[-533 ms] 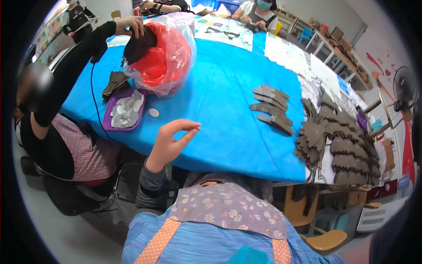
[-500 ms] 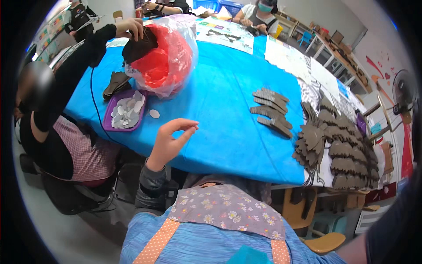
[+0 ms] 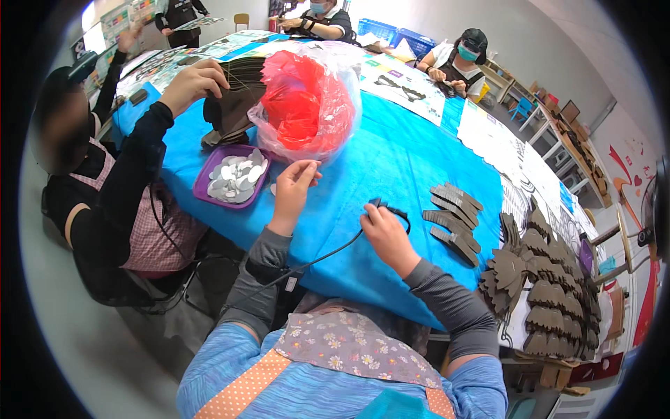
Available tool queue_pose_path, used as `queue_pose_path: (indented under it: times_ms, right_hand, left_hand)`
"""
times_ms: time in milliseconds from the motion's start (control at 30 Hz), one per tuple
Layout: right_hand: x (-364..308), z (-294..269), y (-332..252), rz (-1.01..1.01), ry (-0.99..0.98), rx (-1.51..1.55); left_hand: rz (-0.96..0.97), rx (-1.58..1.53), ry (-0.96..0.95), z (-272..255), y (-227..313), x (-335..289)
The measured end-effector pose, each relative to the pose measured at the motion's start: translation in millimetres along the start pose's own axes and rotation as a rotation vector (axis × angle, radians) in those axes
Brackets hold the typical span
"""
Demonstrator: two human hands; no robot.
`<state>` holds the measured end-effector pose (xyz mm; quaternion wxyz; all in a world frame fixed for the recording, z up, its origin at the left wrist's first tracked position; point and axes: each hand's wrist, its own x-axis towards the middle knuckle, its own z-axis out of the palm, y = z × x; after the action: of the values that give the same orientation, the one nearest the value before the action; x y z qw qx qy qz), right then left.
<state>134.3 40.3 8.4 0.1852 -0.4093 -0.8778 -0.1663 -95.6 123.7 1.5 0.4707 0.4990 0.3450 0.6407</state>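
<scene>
My left hand (image 3: 296, 194) is raised over the blue-covered table beside the plastic bag, thumb and fingers pinched together; whatever they hold, if anything, is too small to make out. My right hand (image 3: 386, 234) is closed on a black looped band (image 3: 403, 218) low over the cloth. From that hand a thin dark cable (image 3: 328, 258) runs down toward my left forearm. A white oval piece (image 3: 273, 189) lies partly hidden behind my left wrist. Nearby stands a purple tray (image 3: 197, 187) holding several white and grey ovals (image 3: 236, 178).
A co-worker's hand (image 3: 199, 84) at left grips a dark brown bundle (image 3: 237, 94) with a thin band round it. The clear bag with red plastic (image 3: 300, 98) stands beside it. Brown strips (image 3: 453, 216) and stacked scalloped brown pieces (image 3: 551, 286) lie at right. More people sit beyond.
My right hand has come into view with the black band and cable. My left hand's fingers have closed together near the bag. The co-worker's bundle now sits lower, beside the tray.
</scene>
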Motion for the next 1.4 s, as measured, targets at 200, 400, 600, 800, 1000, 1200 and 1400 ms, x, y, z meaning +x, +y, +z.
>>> queue_pose_path:
  times_ms: [200, 400, 600, 800, 1000, 1200, 1400]
  right_hand:
    - [-8, 7, -23, 0.035, -0.197, 0.315]
    - [42, -14, -66, 0.282, -0.006, 0.729]
    - [50, -5, -75, 0.139, -0.017, 0.688]
    - [45, 19, -80, 0.158, 0.042, 0.615]
    - [52, 45, -49, 0.352, 0.198, 0.552]
    - [57, 43, -35, 0.462, 0.181, 0.518]
    - [62, 57, -41, 0.41, 0.279, 0.515]
  left_hand:
    - [0.099, 0.103, -0.053, 16, 0, 33]
    - [0.274, 0.268, -0.103, 65, -18, 64]
    - [0.215, 0.29, -0.137, 62, -18, 62]
    - [0.048, 0.095, -0.249, 54, -33, 72]
    - [-0.359, -0.283, -0.031, 51, -53, 59]
    - [-0.304, -0.503, 0.19, 45, -55, 27]
    - [-0.101, -0.464, 0.197, 39, -34, -18]
